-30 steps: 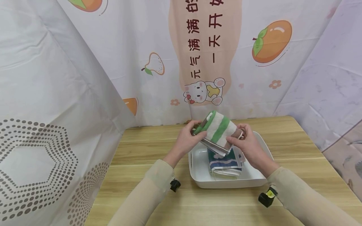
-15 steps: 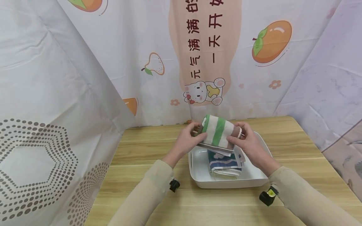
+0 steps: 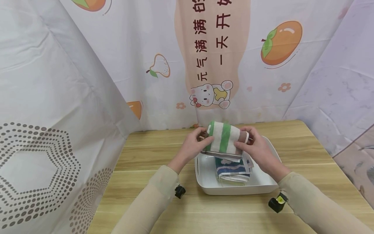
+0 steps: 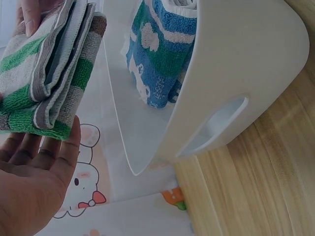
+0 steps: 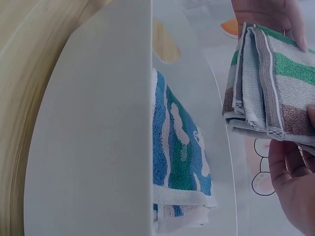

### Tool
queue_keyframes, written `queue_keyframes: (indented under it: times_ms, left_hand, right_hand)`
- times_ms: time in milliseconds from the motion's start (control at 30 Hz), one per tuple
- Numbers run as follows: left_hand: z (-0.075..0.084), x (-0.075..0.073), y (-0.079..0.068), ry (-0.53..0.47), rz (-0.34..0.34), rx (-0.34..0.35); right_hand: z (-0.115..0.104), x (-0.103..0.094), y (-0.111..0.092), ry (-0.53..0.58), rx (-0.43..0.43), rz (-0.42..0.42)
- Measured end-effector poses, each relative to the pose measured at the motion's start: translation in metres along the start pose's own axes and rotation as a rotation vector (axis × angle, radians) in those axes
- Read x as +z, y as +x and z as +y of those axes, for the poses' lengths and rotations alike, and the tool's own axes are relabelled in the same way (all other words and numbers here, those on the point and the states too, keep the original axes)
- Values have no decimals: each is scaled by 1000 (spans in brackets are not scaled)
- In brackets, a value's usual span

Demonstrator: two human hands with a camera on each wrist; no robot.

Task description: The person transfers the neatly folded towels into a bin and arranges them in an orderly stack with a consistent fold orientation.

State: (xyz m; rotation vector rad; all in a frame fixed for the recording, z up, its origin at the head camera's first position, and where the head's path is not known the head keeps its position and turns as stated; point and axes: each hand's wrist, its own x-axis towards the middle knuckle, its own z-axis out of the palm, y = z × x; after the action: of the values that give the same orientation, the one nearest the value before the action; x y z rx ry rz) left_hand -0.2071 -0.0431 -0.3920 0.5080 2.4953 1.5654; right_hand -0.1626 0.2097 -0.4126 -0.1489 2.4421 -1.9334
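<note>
A folded towel (image 3: 225,138) with green, white and brown stripes is held above a white plastic bin. My left hand (image 3: 194,144) grips its left end, thumb on top and fingers beneath. At the opposite end, my right hand (image 3: 255,148) pinches the brown-banded side the same way. The towel's layered folded edges show in the left wrist view, where the left hand (image 4: 42,177) supports it from below. Under it in the bin (image 3: 210,191) lies a blue and green patterned towel (image 3: 232,169), folded, its far part hidden by the striped one.
The bin stands on a wooden table (image 3: 152,156), with a cut-out handle (image 4: 216,125) in its side wall. Behind the table hangs a white curtain (image 3: 163,94) printed with fruit and a cartoon animal. Another curtain (image 3: 58,97) hangs at the left.
The striped towel has turned from a tilted position to nearly level and sunk slightly toward the bin. Both hands keep their grip on its ends; the bin and the blue towel stay put.
</note>
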Motion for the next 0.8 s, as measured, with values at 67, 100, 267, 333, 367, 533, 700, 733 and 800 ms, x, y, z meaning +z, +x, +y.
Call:
queue_keyframes:
  times_ms: [67,100,267,333,367,533,700,733,800]
  left_hand:
    - [0,1,1,4,6,-10]
    - [0,1,1,5,8,-14]
    - [0,3,2,-1,30,-20]
    - [0,4,2,-15,40,-9]
    - [-1,4,2,-25,46,-4]
    - [-1,5,2,-62,63,10]
    - [0,6,2,-65,69,-15]
    - [0,6,2,-67,68,-19]
    - [0,7,1,-77,64,-36]
  right_hand:
    - [0,1,0,-55,-3,10]
    - [0,1,0,-75,-10,7]
    - [-2,4,-1,-77,-24,-32]
    - [-3,4,-2,-57,-31,-51]
    - [-3,4,-3,-54,-34,-55]
    - [-3,1,-5,-1,-106,-73]
    - [-1,-2,-3,7,-123,-62]
    - [0,-3,-3,6,-119,-64]
    - [1,-3,-2,-8,-116,-55]
